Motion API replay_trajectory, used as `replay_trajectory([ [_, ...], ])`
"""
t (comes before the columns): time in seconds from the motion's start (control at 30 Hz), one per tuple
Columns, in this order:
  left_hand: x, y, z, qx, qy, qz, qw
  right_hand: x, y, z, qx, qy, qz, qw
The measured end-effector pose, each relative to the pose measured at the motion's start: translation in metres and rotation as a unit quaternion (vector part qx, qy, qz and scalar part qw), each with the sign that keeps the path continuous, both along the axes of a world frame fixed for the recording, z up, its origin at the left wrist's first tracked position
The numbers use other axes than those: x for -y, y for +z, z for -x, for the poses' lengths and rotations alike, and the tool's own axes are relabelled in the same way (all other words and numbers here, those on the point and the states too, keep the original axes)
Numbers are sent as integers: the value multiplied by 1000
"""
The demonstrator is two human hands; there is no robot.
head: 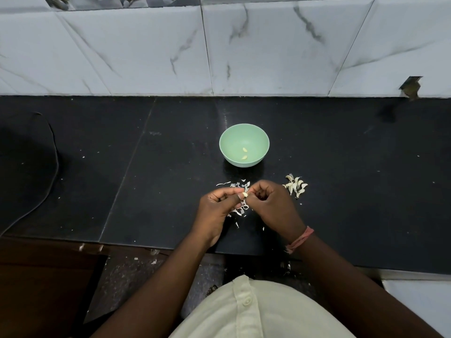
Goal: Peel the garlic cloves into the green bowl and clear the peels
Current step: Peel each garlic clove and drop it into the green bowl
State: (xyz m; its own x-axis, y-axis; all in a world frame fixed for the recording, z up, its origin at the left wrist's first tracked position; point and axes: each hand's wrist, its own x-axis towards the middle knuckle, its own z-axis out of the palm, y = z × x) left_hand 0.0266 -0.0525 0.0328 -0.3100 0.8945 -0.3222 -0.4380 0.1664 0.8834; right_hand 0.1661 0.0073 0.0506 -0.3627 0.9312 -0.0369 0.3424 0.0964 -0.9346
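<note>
Head view: one wide downward look at a black, speckled stone tabletop (170, 191) below glossy white marble-patterned wall tiles (146, 57).
Left hand (220, 207): curled, thumb and fingers (240, 196) pinching a small pale garlic clove (245, 194).
Right hand (271, 203): fingers (256, 191) bent inward, tips meeting the left fingers at the clove; they seem to pinch its skin, though the exact hold is too small to make out. A pinkish thread band (300, 240) circles this wrist.
Green bowl (244, 145): round, smooth, matte mint green, on the tabletop just beyond the fingers, apart from them; two peeled, yellowish cloves (244, 153) lie inside on its bottom.
Unpeeled cloves (295, 186): a loose cluster of curved, papery-skinned white pieces just right of the right fingers.
Peels (240, 208): thin, curled white flakes scattered under and around the fingers.
Black cable (52, 152): well to the left, curving along the tabletop.
Shirt (256, 311): cream fabric, buttoned, at the bottom edge.
</note>
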Motion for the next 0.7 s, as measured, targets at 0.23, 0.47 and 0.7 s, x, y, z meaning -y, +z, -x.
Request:
replay_trajectory([
  [0.23,-2,0,-5,82,-25,-8,996,-2,-4,2,-40,-10,25,999],
  [0.47,-2,-3,-6,72,-12,-12,997,-2,-6,3,-51,-2,39,998],
  [0.7,-2,-7,-4,109,-8,1,994,-3,-9,6,-67,-26,74,995],
])
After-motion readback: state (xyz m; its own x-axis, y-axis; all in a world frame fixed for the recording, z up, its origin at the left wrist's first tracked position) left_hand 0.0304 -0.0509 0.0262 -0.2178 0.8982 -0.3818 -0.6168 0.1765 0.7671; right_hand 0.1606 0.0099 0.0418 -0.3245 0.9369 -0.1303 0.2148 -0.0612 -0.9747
